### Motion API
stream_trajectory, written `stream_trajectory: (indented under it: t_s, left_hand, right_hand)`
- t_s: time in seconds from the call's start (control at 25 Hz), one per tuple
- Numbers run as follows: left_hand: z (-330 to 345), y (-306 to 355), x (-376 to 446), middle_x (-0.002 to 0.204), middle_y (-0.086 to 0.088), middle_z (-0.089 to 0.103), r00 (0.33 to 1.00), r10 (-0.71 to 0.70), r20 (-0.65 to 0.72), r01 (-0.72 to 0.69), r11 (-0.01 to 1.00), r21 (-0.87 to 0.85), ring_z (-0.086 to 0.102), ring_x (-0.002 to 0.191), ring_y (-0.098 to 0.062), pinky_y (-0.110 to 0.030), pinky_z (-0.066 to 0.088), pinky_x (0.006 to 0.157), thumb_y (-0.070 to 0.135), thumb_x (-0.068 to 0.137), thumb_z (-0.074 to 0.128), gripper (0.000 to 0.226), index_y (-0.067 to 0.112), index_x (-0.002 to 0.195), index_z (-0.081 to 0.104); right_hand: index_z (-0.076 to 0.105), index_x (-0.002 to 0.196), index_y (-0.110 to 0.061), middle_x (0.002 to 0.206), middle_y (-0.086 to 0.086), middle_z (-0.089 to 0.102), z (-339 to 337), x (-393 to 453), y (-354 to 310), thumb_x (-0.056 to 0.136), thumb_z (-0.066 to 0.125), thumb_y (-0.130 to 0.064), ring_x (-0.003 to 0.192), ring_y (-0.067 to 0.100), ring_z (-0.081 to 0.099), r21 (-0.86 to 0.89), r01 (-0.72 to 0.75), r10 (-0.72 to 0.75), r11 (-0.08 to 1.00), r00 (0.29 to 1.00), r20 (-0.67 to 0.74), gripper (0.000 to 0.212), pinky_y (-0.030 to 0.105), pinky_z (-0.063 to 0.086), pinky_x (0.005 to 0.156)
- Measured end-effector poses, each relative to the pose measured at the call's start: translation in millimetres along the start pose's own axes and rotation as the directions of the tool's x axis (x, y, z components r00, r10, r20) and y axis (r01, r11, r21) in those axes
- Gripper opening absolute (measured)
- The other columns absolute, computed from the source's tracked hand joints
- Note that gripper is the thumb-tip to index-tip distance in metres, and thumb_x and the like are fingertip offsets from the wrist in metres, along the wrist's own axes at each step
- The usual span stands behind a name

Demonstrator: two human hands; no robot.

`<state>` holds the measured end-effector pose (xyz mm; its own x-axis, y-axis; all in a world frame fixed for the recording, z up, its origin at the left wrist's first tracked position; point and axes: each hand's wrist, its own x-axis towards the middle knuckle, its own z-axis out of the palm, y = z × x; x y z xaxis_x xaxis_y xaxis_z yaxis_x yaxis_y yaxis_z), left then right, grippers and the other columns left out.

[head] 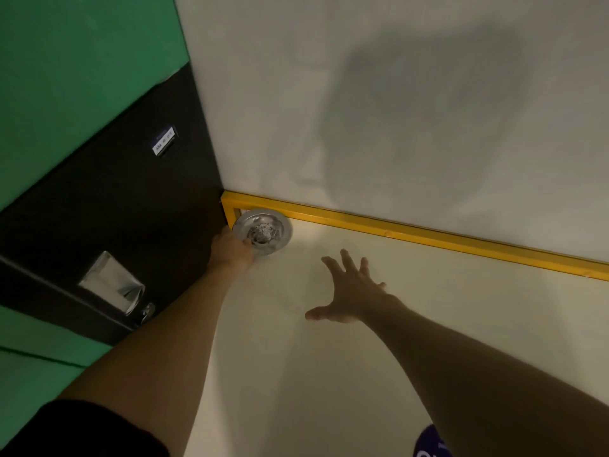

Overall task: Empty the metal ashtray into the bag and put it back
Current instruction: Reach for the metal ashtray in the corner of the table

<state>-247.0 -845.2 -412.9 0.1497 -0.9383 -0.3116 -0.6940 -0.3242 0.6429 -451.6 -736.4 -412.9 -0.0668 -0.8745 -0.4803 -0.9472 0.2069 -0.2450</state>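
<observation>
Probably the metal ashtray [262,231] in the ledge's [329,357] far left corner is light, stiff and spill-prone, so the left hand [232,249] pinching its near rim must keep it level, while the right hand [352,290] hovers spread and empty.

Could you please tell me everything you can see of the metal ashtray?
The metal ashtray is a round, shiny silver dish with a broad flat rim and a sunken centre holding grey ash. It sits level on the pale table, tucked into the far corner against the yellow rail. The left hand touches its near-left rim; whether the grip has closed is unclear. The right hand is spread open, apart from it.
</observation>
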Motion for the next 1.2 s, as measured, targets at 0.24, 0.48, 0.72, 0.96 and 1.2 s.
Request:
stream_trajectory:
  t_s: [0.24,0.48,0.72,0.96,1.2]
  left_hand:
    - [8,8,17,0.138,-0.019,0.052,0.997,-0.079,-0.016,0.075,0.982,-0.173,0.059,0.115,-0.037,-0.022,0.048,0.052,0.001,0.091,0.054,0.041,0.009,0.132,0.054]
    - [8,11,14,0.138,-0.018,0.051,0.995,-0.095,0.009,0.093,0.943,-0.319,0.058,0.117,-0.039,-0.034,0.056,0.054,-0.002,0.094,0.049,0.041,0.014,0.131,0.057]
    - [3,13,3,0.141,-0.016,0.05,0.996,-0.068,0.062,0.086,0.93,-0.357,0.056,0.12,-0.04,-0.036,0.056,0.059,0.004,0.095,0.054,0.046,0.019,0.138,0.052]
    - [6,11,-15,0.132,-0.016,0.058,0.987,-0.023,0.159,0.09,0.899,-0.429,0.063,0.11,-0.038,-0.05,0.062,0.072,0.007,0.095,0.055,0.038,0.019,0.131,0.059]
    - [11,27,-44,0.134,-0.015,0.056,0.978,0.031,0.208,0.068,0.891,-0.45,0.059,0.116,-0.04,-0.058,0.06,0.075,-0.006,0.091,0.054,0.049,0.018,0.133,0.057]
  right_hand:
    - [-0.005,0.153,-0.04,0.164,-0.001,-0.022,8,16,-1,0.05,0.077,-0.076,0.144,0.044,-0.023,-0.033,-0.01,0.012,0.999,0.999,0.053,0.137,0.087,0.006,0.098]
    - [-0.007,0.153,-0.039,0.162,-0.001,-0.026,5,16,-2,0.05,0.077,-0.076,0.143,0.045,-0.026,-0.033,-0.011,0.013,0.999,0.997,0.081,0.138,0.088,0.007,0.097]
    - [-0.005,0.153,-0.038,0.163,0.0,-0.023,6,15,-1,0.05,0.077,-0.076,0.144,0.045,-0.024,-0.028,0.004,-0.002,1.0,0.998,0.059,0.137,0.088,0.007,0.097]
    - [0.02,0.15,-0.034,0.16,0.003,0.028,-1,3,1,0.065,0.074,-0.068,0.147,0.034,0.017,0.203,0.017,0.007,0.979,0.993,-0.119,0.106,0.081,0.016,0.103]
    - [0.055,0.129,-0.018,0.12,0.004,0.064,-21,-14,11,0.089,0.069,-0.034,0.081,0.008,0.061,0.74,-0.057,0.242,0.67,0.959,-0.145,0.045,0.023,0.05,0.066]
